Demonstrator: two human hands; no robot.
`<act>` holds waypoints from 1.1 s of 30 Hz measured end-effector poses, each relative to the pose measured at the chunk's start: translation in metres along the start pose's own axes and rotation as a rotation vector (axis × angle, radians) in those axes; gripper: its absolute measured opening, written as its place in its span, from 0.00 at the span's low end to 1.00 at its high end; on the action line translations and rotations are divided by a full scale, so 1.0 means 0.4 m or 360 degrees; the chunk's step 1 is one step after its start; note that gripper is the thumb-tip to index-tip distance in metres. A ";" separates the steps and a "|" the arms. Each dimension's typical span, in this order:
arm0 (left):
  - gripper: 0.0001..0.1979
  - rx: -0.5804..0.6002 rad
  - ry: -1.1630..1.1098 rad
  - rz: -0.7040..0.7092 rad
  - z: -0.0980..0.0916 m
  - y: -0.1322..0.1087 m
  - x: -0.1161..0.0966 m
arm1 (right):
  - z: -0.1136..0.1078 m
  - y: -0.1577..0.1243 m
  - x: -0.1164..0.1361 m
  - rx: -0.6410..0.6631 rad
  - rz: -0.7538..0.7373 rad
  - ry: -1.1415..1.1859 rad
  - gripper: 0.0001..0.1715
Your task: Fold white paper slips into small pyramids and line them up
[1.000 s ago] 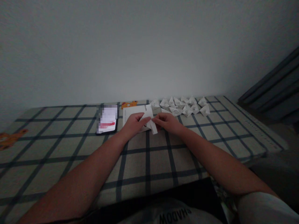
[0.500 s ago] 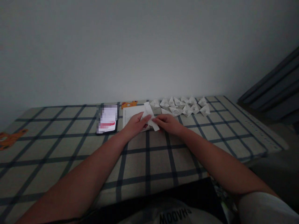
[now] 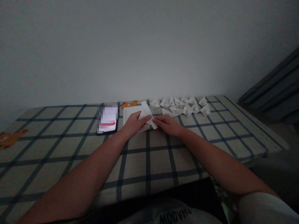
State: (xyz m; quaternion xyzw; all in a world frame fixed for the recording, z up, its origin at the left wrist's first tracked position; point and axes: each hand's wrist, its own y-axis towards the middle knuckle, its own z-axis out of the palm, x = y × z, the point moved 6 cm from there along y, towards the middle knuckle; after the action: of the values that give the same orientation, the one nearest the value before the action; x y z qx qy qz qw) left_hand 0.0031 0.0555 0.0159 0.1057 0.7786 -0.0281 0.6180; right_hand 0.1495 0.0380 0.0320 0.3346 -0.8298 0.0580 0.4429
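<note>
A partly folded piece of white paper (image 3: 146,112) is held between both hands above the checked cloth (image 3: 149,161). My left hand (image 3: 133,124) pinches its left side with the fingers closed on it. My right hand (image 3: 167,124) grips its lower right end, fingers curled. Under the hands lies a flat stack of white sheets (image 3: 130,113). Beyond my right hand, several small folded paper shapes (image 3: 184,106) stand in a cluster near the wall.
A phone (image 3: 107,119) with a lit screen lies left of the paper stack. An orange cartoon print (image 3: 129,104) shows on the cloth by the wall, another at the far left (image 3: 9,139). The surface's right edge drops off near dark slats (image 3: 273,90).
The folded paper has been turned and drawn in between the hands; its lower end has shortened and its upper end now points further toward the wall. Both hands stayed in place.
</note>
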 end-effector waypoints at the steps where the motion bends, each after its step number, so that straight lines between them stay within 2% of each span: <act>1: 0.18 0.0005 -0.0013 -0.0028 0.000 0.002 0.005 | -0.001 0.000 0.000 -0.0008 0.0003 -0.0023 0.25; 4: 0.19 -0.0023 0.0001 -0.0023 -0.004 0.003 0.008 | -0.002 0.000 0.002 -0.0007 0.0011 -0.0040 0.25; 9: 0.18 -0.0175 -0.0016 0.0012 -0.020 0.003 0.006 | 0.005 -0.001 0.010 0.0060 -0.0037 -0.0100 0.24; 17: 0.20 -0.0106 -0.0249 -0.0177 -0.003 0.001 0.019 | 0.006 0.000 0.014 0.0066 -0.0042 -0.0166 0.24; 26: 0.21 -0.0065 -0.0224 -0.0143 0.006 -0.001 0.013 | 0.005 -0.002 0.019 0.0006 -0.0154 -0.0228 0.20; 33: 0.18 -0.0217 -0.0495 -0.0163 0.000 -0.003 0.013 | -0.006 0.002 0.021 -0.0027 -0.0154 -0.0217 0.22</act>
State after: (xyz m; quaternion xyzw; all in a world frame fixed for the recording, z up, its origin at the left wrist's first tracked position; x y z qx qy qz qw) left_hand 0.0017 0.0550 0.0106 0.0179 0.6781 -0.0226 0.7344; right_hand 0.1477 0.0353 0.0402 0.3739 -0.8413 0.0066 0.3904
